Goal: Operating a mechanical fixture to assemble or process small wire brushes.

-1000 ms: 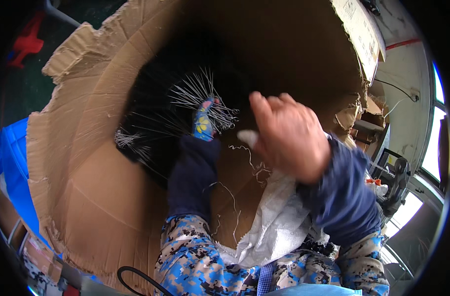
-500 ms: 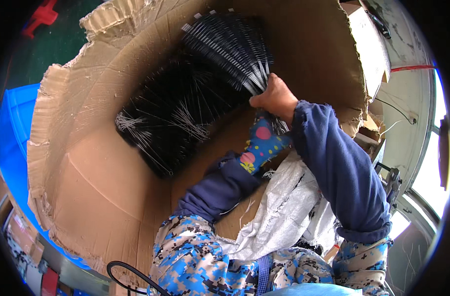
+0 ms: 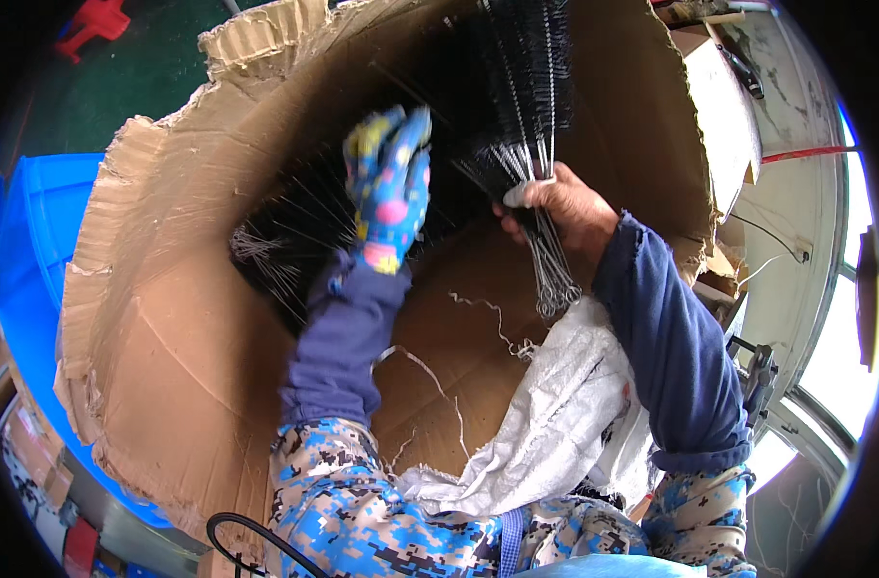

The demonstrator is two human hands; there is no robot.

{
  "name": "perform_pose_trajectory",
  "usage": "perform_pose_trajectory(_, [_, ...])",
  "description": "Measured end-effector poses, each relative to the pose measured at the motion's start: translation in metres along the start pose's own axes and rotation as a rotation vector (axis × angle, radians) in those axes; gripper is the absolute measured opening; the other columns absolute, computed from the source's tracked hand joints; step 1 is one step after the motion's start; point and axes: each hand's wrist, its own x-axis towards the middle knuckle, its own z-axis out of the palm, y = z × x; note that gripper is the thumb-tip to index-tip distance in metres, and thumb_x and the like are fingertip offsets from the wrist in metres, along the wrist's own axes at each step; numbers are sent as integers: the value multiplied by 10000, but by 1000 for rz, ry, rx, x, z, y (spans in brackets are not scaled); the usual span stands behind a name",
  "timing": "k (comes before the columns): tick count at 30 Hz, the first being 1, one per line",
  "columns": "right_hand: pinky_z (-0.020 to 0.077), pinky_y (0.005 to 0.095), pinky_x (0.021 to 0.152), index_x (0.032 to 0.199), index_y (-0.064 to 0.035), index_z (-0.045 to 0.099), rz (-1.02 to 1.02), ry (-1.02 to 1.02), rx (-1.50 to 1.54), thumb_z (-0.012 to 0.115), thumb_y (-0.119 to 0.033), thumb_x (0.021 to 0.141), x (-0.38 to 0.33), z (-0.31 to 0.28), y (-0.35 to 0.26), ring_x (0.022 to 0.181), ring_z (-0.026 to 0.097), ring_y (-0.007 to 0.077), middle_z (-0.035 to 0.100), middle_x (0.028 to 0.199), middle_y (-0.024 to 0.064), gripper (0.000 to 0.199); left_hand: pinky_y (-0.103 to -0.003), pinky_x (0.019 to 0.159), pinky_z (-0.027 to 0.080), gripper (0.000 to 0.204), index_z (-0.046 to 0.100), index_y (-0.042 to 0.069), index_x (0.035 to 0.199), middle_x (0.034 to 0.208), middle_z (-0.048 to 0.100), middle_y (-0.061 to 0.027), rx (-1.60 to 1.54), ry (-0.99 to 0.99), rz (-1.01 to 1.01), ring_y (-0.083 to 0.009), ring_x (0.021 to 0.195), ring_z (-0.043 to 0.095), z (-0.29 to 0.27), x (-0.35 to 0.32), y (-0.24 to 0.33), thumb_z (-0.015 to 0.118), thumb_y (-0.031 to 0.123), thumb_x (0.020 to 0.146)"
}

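Black bristled wire brushes (image 3: 528,87), bunched upright

- A large brown cardboard box (image 3: 170,385) fills most of the view, lying open toward the camera; its corrugated edges are torn and frayed along the upper left rim, and loose pale threads hang on its inner wall.
- A white woven plastic sack (image 3: 555,414) lies crumpled at the box's lower right opening, just above the person's lap.
- A blue plastic crate (image 3: 35,250) stands to the left of the box, partly hidden behind it.
- Smaller cardboard pieces (image 3: 724,106) show at the upper right, beyond the box's right wall.
- No labels, signs or screens can be made out.
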Motion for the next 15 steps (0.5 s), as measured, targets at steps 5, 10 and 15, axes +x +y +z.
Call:
perform_pose_trajectory(5, [508, 275, 516, 851, -5, 571, 85, -60, -57, 672, -53, 698, 7, 10, 4, 579, 588, 155, 603, 727, 81, 190, -466, 970, 273, 236, 644, 218, 1020, 1147, 561, -46, 423, -553, 142, -291, 1186, 401, 12, 26, -83, 568, 215, 796])
perform_pose_trajectory(10, [495, 275, 584, 885, 9, 569, -16, 108, -213, 698, -55, 667, 1, 25, 1, 645, 584, 154, 596, 747, 82, 262, -388, 709, 462, 322, 622, 239, 1060, 828, 607, -13, 590, -706, 303, -220, 800, 586, -23, -18, -145, 506, 121, 784])
perform_pose_trajectory(15, [466, 330, 731, 981, 33, 551, 193, 204, -519, 722, -89, 638, 14, 7, 11, 784, 575, 209, 590, 859, 120, 402, -358, 616, 470, 460, 546, 245, 1178, 771, 555, -31, 514, -777, 156, -211, 743, 574, -41, -103, -137, 478, 54, 765])
